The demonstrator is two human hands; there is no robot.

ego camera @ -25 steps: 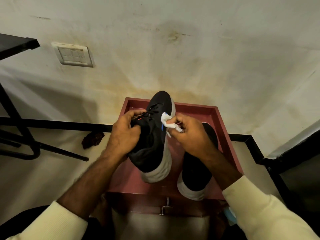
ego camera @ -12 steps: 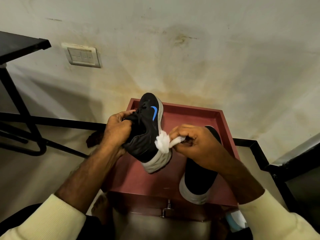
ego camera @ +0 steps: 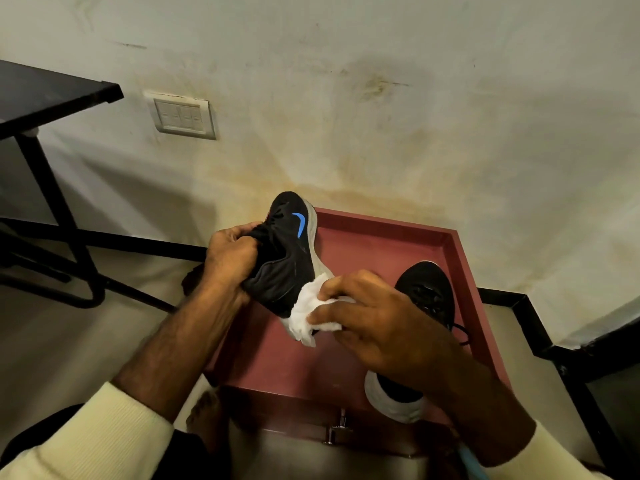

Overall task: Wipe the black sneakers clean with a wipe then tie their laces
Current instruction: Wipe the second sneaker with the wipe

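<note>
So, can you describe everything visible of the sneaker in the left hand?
The sneaker has a black fabric-like upper, a blue curved mark on its side and a pale grey sole. It is held above the red tray, toe towards the wall. The left hand grips its collar; the right hand presses a white wipe against the heel end of the sole.

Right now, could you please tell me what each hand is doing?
Left hand: grips the raised black sneaker at its opening.
Right hand: pinches the white wipe against that sneaker's heel.
</note>
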